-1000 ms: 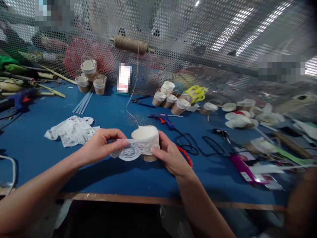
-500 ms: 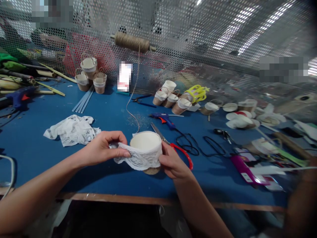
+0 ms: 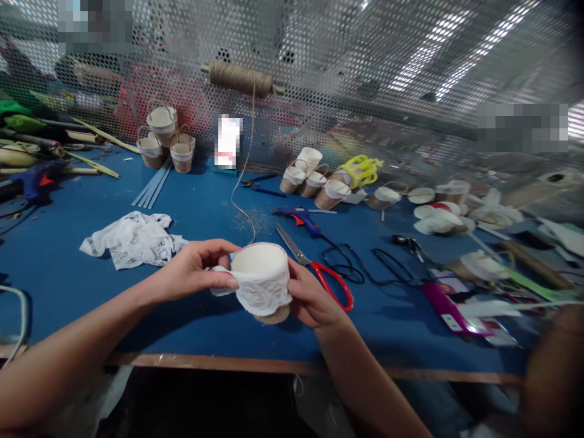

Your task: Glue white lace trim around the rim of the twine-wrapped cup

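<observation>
At the lower centre, the left hand (image 3: 198, 271) has its fingers clamped on the white lace (image 3: 260, 292) wrapped around the cup (image 3: 260, 260); the right hand (image 3: 314, 296) grips the cup's other side, fingers pressed against it. Just right lie red-handled scissors (image 3: 332, 285) on the blue counter (image 3: 201, 340); farther back, a blue glue gun (image 3: 298, 218); at the upper centre, a twine spool (image 3: 240, 78).

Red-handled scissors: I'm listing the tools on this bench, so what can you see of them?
The scissors lie on the blue table, grey metal-looking blades apparently closed, tips pointing away and left. The glossy red handle looks plastic; the right hand seems to hide part of it, and whether they touch is unclear.
</observation>
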Motion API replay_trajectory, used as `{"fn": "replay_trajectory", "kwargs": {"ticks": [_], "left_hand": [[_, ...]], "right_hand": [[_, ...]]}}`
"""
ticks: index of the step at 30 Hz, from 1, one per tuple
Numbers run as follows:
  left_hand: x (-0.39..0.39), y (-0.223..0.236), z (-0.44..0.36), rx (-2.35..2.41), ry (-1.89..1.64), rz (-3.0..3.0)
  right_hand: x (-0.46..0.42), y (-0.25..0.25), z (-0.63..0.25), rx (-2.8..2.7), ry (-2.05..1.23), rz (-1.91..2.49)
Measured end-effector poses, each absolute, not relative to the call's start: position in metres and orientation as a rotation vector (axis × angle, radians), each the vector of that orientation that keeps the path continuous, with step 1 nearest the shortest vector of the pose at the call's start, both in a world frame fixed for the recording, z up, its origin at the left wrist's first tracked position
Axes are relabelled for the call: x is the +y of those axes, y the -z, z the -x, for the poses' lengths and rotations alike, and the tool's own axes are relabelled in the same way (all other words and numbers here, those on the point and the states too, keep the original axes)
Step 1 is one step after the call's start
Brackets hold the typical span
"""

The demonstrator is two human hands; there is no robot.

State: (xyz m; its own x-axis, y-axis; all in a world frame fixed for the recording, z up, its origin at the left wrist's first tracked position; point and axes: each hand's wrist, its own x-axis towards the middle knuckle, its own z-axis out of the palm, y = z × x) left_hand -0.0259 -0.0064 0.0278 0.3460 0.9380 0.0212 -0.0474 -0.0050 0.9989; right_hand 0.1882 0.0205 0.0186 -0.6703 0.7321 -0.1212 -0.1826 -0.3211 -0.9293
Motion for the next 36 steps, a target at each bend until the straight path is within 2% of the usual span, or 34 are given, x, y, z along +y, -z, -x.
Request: {"fn": "replay_trajectory", "kwargs": {"ticks": [6, 9, 12, 18, 25, 36], "left_hand": [[-0.003, -0.026, 0.019, 1.073, -1.112, -1.243], [-0.002, -0.022, 0.016, 1.153, -1.127, -1.241], [-0.002, -0.018, 0.015, 1.228, -1.116, -1.281], [-0.007, -0.025, 0.021, 1.321, -1.101, -1.538], [-0.012, -0.037, 0.025, 1.207, -1.067, -1.693], [-0.016, -0.036, 0.025, 1.007, -0.99, -1.525]], "right_hand": [[0.022, -0.015, -0.181, -1.366, -1.684, 0.975], [0.019, -0.014, -0.177, -1.534, -1.474, 0.968], [0.017, -0.018, -0.173, -1.647, -1.417, 0.956], [0.018, -0.02, -0.174, -1.586, -1.494, 0.956], [0.02, -0.012, -0.18, -1.344, -1.846, 0.888], [0.021, -0.01, -0.179, -1.26, -1.973, 0.826]]}}
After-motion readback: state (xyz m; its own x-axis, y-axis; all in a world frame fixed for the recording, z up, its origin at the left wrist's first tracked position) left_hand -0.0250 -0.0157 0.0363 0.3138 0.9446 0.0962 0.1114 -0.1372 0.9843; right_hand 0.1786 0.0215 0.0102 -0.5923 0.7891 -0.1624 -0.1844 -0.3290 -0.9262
